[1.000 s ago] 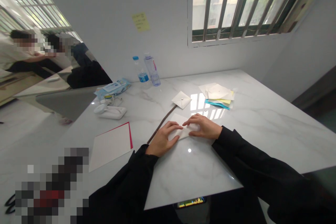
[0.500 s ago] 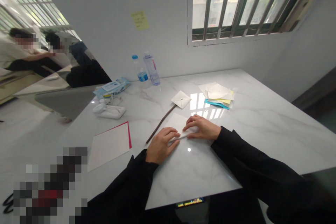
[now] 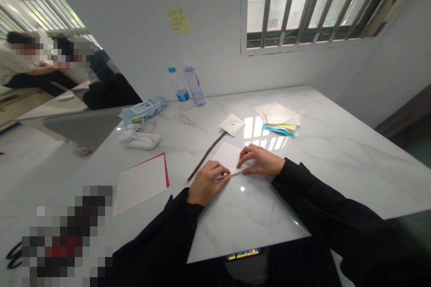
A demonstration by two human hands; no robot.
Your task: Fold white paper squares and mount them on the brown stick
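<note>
A white sheet of paper (image 3: 229, 151) lies on the marble-patterned table, its near edge rolled or folded into a narrow strip. My left hand (image 3: 209, 181) pinches the left end of that strip between thumb and fingers. At the right end, my right hand (image 3: 261, 161) has its thumb and fingertips closed on the same edge, covering part of the sheet. Just beyond the paper is a folded white paper pinwheel (image 3: 233, 124) with a pin at its centre. Its thin brown stick (image 3: 206, 156) slants toward my left hand.
Left of my hands lie white and red sheets (image 3: 141, 184). Paper pieces (image 3: 278, 119) are stacked at the back right. Two bottles (image 3: 194, 85), a wipes pack (image 3: 144, 108) and a white device (image 3: 141, 139) stand farther back. A phone (image 3: 244, 254) shows below the table's near edge.
The whole view has shifted slightly upward. Both hands keep their grip on the paper's near edge, the right fingers having moved very slightly right.
</note>
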